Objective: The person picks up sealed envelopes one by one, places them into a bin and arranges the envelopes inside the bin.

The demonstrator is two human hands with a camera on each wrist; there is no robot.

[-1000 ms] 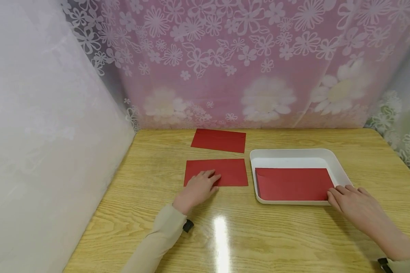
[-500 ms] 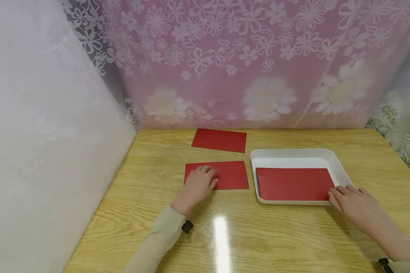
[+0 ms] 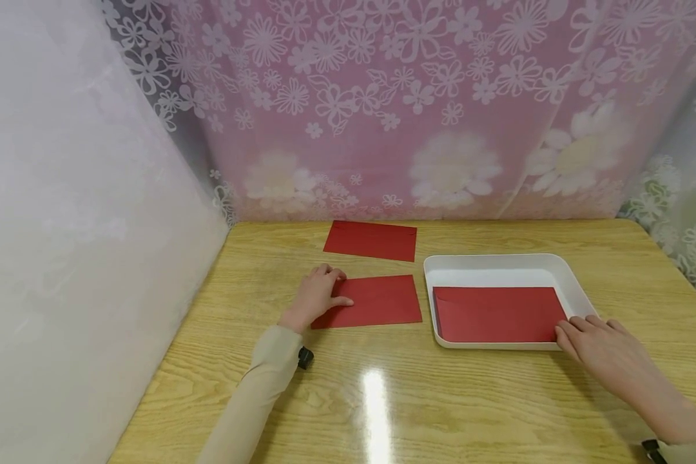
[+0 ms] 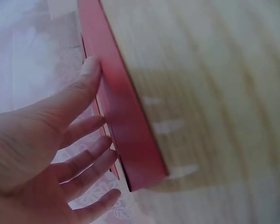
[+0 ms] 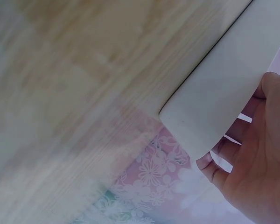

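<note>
My left hand (image 3: pixel 319 293) is over the left end of a red envelope (image 3: pixel 383 299) lying on the table. Its thumb extends across the paper, while the fingertips are near the far edge. In the left wrist view the fingers of that hand (image 4: pixel 51 140) are spread and relaxed beside the envelope (image 4: pixel 126 126). At the near right corner of a white tray (image 3: pixel 499 276), my right hand (image 3: pixel 606 354) grips the rim. Another red envelope (image 3: pixel 499 316) lies in the tray's near part. The right wrist view shows the fingers curled at the tray's wall (image 5: pixel 214 88).
A further red envelope (image 3: pixel 371 240) rests flat behind the near one, close to the back edge of the wooden table (image 3: pixel 441 406). A flowered pink curtain (image 3: pixel 348 161) closes off the back, and a pale sheet (image 3: pixel 93 225) hangs along the left.
My left hand has slid from the middle of the envelope to its left end, with the thumb spreading. The envelope has shifted slightly toward me. The right hand stays on the tray.
</note>
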